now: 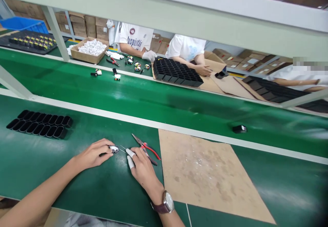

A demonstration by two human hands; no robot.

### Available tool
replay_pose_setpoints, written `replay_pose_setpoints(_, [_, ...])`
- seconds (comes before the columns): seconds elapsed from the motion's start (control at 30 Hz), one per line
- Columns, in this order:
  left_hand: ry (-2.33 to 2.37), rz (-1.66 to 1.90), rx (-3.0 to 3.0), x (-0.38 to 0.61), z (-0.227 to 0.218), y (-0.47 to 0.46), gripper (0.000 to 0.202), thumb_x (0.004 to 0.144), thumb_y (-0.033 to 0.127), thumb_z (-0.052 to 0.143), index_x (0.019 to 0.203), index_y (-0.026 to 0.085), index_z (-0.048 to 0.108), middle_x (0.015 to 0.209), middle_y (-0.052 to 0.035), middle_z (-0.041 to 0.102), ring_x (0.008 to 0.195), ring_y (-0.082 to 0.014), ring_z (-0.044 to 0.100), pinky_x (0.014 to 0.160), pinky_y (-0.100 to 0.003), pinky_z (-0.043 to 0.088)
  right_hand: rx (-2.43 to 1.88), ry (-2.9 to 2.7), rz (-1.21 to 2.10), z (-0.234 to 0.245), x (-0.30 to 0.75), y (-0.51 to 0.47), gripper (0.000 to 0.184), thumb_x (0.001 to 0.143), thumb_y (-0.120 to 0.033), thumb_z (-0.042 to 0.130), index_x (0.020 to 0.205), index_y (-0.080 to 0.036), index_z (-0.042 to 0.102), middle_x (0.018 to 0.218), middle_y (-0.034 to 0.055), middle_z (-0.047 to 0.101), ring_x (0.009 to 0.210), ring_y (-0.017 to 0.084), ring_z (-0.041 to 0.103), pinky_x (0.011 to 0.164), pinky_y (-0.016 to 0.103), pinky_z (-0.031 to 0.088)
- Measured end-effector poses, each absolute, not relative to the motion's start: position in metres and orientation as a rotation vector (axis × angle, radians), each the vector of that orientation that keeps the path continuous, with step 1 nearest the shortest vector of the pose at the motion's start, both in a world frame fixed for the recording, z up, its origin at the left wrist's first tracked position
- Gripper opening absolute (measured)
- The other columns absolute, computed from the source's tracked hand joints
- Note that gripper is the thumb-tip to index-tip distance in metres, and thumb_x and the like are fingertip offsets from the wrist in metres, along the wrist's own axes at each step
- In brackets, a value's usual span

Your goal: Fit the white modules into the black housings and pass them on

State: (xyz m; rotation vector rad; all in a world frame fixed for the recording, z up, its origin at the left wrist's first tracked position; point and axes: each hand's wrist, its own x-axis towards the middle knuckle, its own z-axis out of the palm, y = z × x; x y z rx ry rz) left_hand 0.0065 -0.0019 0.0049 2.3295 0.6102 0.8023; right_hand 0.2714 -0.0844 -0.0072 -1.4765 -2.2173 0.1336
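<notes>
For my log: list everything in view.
oval plastic cups: many, black, near left
red-handled metal tools: two, near and far
cardboard sheet: one, brown, near right
small assemblies: several, multicoloured, middle and far left
small block: one, black, middle right
cardboard boxes: many, brown, far side
plastic bin: one, blue, far left
gridded containers: many, black, far side
people: three, white shirts, opposite
round watch: one, brown, near centre
left hand: one, bare, holding black-white part
right hand: one, white finger covers, holding thin tool

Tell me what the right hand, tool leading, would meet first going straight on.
Probably the small black-and-white part held by the left hand, just ahead of the thin tool in the right hand; depth is unclear.
</notes>
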Motion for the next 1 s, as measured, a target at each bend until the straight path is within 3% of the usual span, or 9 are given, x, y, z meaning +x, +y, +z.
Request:
replay_pose_setpoints(0.27, [0.678,0.858,2.381,0.019,0.008,-0.003,0.006,0.101,0.016,0.063,0.101,0.021,0.065,0.116,-0.0096,0.073,0.106,-0.0202,0.071,0.090,-0.034,0.059,-1.308,-2.029,0.101,-0.009,0.272,-0.087,0.035,0.098,-0.004,0.046,0.125,-0.018,0.065,0.109,0.0100,0.067,0.097,0.023,0.066,0.084,0.038,0.060])
replay_pose_setpoints(0.43, [0.815,0.806,2.267,0.024,0.002,-0.007,0.020,0.101,0.021,0.064,0.119,0.023,0.057,0.122,-0.0093,0.073,0.112,-0.0215,0.071,0.096,-0.038,0.059,-1.317,-2.061,0.094,0.011,0.269,-0.092,0.032,0.099,-0.006,0.046,0.121,-0.018,0.065,0.113,0.0112,0.067,0.089,0.021,0.068,0.074,0.033,0.059])
replay_pose_setpoints(0.73, [0.798,0.834,2.296,0.025,-0.002,-0.006,0.035,0.102,0.022,0.064,0.135,0.025,0.054,0.122,-0.0092,0.072,0.113,-0.0226,0.070,0.099,-0.040,0.059,-1.375,-2.291,-0.041,0.032,0.255,-0.079,0.026,0.086,0.001,0.050,0.087,-0.020,0.065,0.106,0.0120,0.063,0.089,0.025,0.063,0.067,0.037,0.056])
replay_pose_setpoints(1.0, [0.681,0.843,2.400,0.026,0.001,-0.004,0.038,0.102,0.015,0.063,0.139,0.024,0.055,0.125,-0.0120,0.071,0.118,-0.0242,0.068,0.101,-0.041,0.060,-1.433,-2.372,-0.069,0.050,0.251,-0.078,0.026,0.084,0.001,0.051,0.085,-0.021,0.064,0.097,0.0106,0.063,0.084,0.025,0.062,0.061,0.037,0.053])
